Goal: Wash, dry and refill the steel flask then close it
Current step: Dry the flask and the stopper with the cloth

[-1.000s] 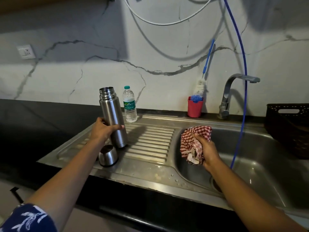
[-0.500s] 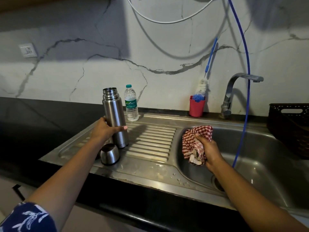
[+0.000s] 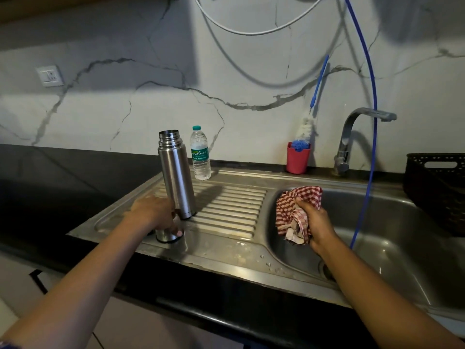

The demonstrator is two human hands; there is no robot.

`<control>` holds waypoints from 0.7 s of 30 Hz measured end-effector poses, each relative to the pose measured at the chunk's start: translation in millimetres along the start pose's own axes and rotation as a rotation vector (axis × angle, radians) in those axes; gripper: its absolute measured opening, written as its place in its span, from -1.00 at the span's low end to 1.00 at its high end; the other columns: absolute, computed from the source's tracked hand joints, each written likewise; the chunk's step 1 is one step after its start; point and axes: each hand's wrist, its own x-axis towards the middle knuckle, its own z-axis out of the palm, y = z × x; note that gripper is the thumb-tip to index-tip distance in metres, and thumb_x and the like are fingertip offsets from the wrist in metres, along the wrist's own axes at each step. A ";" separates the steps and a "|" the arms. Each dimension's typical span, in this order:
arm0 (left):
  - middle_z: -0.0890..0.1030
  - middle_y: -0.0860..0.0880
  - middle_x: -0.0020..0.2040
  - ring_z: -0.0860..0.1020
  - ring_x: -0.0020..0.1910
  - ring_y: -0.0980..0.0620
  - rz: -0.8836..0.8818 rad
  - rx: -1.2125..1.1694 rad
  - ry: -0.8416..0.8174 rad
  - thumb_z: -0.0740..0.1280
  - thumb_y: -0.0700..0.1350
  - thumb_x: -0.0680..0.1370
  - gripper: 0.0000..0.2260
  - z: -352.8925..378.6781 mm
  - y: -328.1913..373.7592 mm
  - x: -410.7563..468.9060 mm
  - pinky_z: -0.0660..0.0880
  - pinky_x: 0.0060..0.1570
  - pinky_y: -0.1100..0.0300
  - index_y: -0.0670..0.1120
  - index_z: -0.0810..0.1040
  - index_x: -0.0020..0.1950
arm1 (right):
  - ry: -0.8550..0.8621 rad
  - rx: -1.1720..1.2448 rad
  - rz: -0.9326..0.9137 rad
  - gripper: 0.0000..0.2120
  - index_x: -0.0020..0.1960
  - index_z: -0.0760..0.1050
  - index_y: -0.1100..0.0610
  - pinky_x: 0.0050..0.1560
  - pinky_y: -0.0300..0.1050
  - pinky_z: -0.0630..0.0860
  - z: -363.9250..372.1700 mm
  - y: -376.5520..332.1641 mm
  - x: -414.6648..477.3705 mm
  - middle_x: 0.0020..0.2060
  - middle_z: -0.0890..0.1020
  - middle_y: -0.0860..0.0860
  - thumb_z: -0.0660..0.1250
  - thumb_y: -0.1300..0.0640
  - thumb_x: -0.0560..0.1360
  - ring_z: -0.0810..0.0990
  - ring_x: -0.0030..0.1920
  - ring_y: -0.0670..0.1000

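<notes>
In the head view, the tall brushed steel flask [image 3: 177,172] stands upright and uncapped on the ribbed steel drainboard [image 3: 226,212], towards its left side. A clear plastic water bottle [image 3: 200,153] stands behind it at the back edge. Just in front of the flask, near the drainboard's front edge, the left hand [image 3: 156,212] covers the small round steel cap [image 3: 169,234] from above, fingers curled round its sides. The right hand [image 3: 317,222] is well apart from it, over the sink basin [image 3: 377,248], clenched on a bunched red-and-white checked cloth [image 3: 294,212].

The step looks like taking up the cap for drying. The cap sits almost against the flask's foot, so it is best lifted straight up and drawn towards the front edge, lest the knuckles tip the flask. Wet steel may slip, so hold the cap by its sides, then push the cloth inside and turn it round the threads.
</notes>
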 end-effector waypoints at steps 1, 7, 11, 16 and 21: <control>0.53 0.03 0.29 0.47 0.27 -0.05 0.005 0.017 0.010 0.46 0.27 0.31 -0.40 2.5 -1.1 2.9 0.45 0.15 0.11 0.10 0.48 0.29 | 0.004 -0.002 0.003 -0.73 0.14 0.50 0.27 -0.03 0.08 0.57 -0.1 -0.5 -0.2 -0.08 0.65 0.20 0.33 0.16 0.50 0.64 -0.13 0.17; 0.58 0.06 0.04 0.54 0.07 -0.01 0.066 -0.191 0.144 0.51 0.22 0.28 -0.56 -5.9 12.6 -2.9 0.47 -0.01 0.17 0.05 0.57 0.06 | 0.031 -0.002 -0.011 -0.69 0.17 0.50 0.31 -0.01 0.07 0.57 -0.1 -9.7 -2.1 -0.07 0.64 0.22 0.33 0.17 0.50 0.63 -0.11 0.18; 0.62 0.02 -0.02 0.59 -0.07 0.00 0.159 -1.010 0.082 0.56 0.20 0.22 -0.46 -15.2 66.0 -11.0 0.48 -0.11 0.16 -0.03 0.54 0.06 | 0.063 0.008 -0.115 -0.78 0.10 0.52 0.27 -0.13 -0.05 0.59 -10.2 -41.1 -6.7 -0.15 0.65 0.16 0.33 0.17 0.50 0.64 -0.18 0.10; 0.66 -0.12 -0.23 0.64 -0.28 -0.05 0.139 -1.976 -0.532 0.42 0.14 0.40 -0.64 -11.8 169.4 2.5 0.58 -0.32 0.18 -0.11 0.55 -0.01 | 0.160 0.002 -0.227 -0.77 0.10 0.52 0.19 -0.06 0.05 0.60 -47.7 -84.6 -5.9 -0.16 0.67 0.12 0.37 0.15 0.47 0.66 -0.19 0.09; 0.59 -0.24 -0.16 0.64 -0.42 -0.08 0.128 -2.213 -0.816 0.30 0.09 0.53 -0.61 -20.0 242.9 15.7 0.53 -0.54 0.27 -0.26 0.51 0.05 | 0.212 -0.195 -0.290 -0.88 0.02 0.53 0.14 -0.05 -0.03 0.58 -104.4 -108.9 -0.9 -0.15 0.66 0.08 0.35 0.15 0.50 0.64 -0.15 0.06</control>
